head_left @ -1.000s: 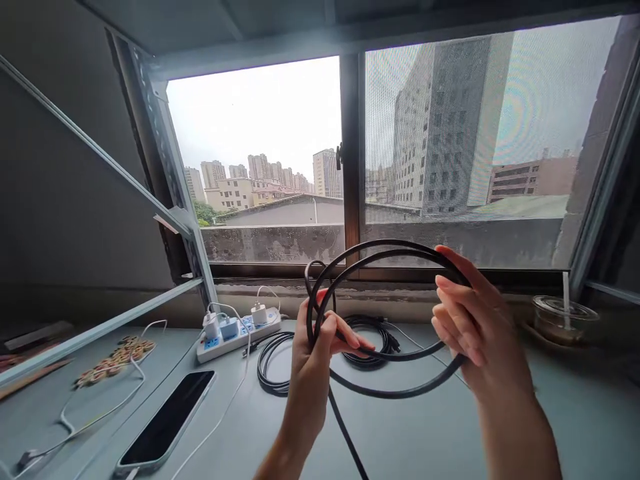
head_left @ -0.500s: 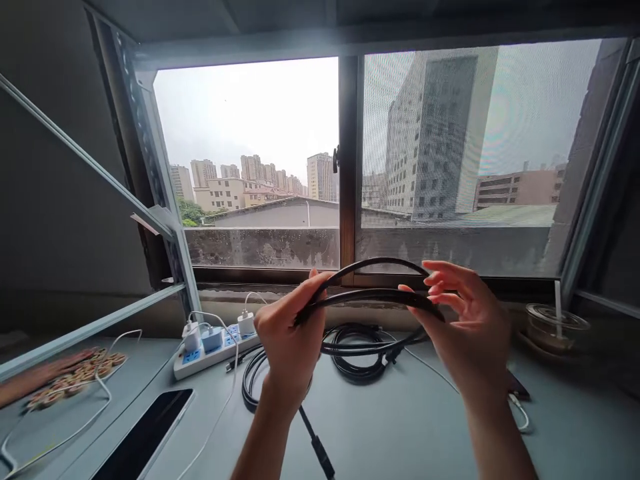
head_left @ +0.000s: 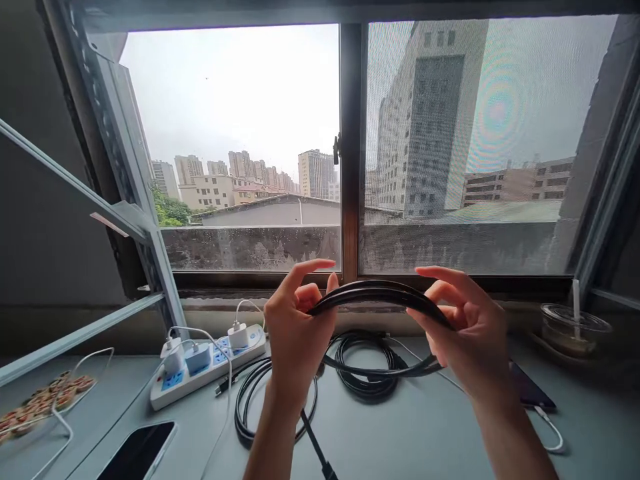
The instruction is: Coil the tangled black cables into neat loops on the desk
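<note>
A looped black cable (head_left: 375, 291) is stretched in an arch between my hands, above the desk. My left hand (head_left: 300, 327) grips the left side of its strands near the thumb, with the index finger raised off them. On the other side my right hand (head_left: 465, 327) pinches the strands with thumb and bent fingers, its index finger also lifted. The lower part of the loop sags between the hands. Below my left wrist, a cable end with a thicker black piece (head_left: 329, 471) hangs down. Behind the hands lies a second coiled black cable (head_left: 367, 390).
On the left are a white power strip (head_left: 200, 383) with chargers, a phone (head_left: 137, 453) and a woven mat (head_left: 45, 403). Another black coil (head_left: 243, 417) lies beside my left forearm. At right are a lidded plastic cup (head_left: 570, 333) and a dark device (head_left: 533, 387) with a white cable.
An upper strand that stood apart now lies against the others in one bundle. My left index finger has lifted away from the cable. The view has tilted down slightly.
</note>
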### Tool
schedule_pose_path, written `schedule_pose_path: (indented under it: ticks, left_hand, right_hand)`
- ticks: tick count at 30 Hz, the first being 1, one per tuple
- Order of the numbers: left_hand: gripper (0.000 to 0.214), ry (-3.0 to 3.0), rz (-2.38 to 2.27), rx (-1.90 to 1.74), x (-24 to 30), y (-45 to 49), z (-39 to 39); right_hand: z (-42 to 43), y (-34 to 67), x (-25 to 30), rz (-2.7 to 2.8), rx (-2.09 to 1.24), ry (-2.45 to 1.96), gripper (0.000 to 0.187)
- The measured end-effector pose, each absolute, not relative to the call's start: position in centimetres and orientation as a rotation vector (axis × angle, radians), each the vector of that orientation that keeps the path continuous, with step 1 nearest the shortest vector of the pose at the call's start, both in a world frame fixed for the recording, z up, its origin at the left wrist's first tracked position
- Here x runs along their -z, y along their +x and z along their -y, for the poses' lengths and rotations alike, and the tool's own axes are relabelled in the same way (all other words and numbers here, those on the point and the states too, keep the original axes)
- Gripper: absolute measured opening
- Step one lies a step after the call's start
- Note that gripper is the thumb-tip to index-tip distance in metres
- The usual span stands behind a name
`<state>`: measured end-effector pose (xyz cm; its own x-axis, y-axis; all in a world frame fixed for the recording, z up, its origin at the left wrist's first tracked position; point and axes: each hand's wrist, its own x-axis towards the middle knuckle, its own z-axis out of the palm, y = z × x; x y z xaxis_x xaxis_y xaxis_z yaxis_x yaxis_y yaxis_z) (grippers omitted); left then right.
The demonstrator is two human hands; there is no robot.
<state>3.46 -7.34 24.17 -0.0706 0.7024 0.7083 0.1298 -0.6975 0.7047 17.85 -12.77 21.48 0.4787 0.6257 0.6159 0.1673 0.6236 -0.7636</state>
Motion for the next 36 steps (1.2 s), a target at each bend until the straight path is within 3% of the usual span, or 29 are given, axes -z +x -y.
schedule_pose_path:
  ticks: [4,8,13,20,25,30,36]
  left_hand:
    - [0.018,1.802,-0.829,-1.556,-23.4,3.3,4.9]
    - [0.039,1.714,-0.734,-1.373,-22.6,3.2,3.2]
    - [0.042,1.733,-0.630,-1.222,-22.4,3.1,2.3]
    - [0.044,1.535,-0.696,-1.530,-21.7,3.7,2.3]
    - [0.041,1.602,-0.719,-1.607,-21.6,4.0,3.6]
    - [0.040,1.691,-0.757,-1.514,-22.0,3.8,3.9]
    - [0.040,1.783,-1.019,-1.127,-21.1,4.8,2.4]
  right_hand:
    - [11.7,17.7,-20.7,1.068,-0.415,-0.838,0.027]
    - [10.2,17.9,-19.7,0.880,-0.333,-0.678,0.019]
    - [9.9,18.4,-19.6,0.756,-0.231,-0.604,0.022]
    - [9.8,19.0,-20.0,1.127,-0.067,-1.079,0.031]
    - [10.0,17.7,-20.0,1.089,-0.328,-1.113,0.024]
    - [11.0,18.5,-20.1,0.993,-0.553,-0.853,0.039]
    - [12.3,19.1,-20.8,0.787,-0.456,-0.627,0.016]
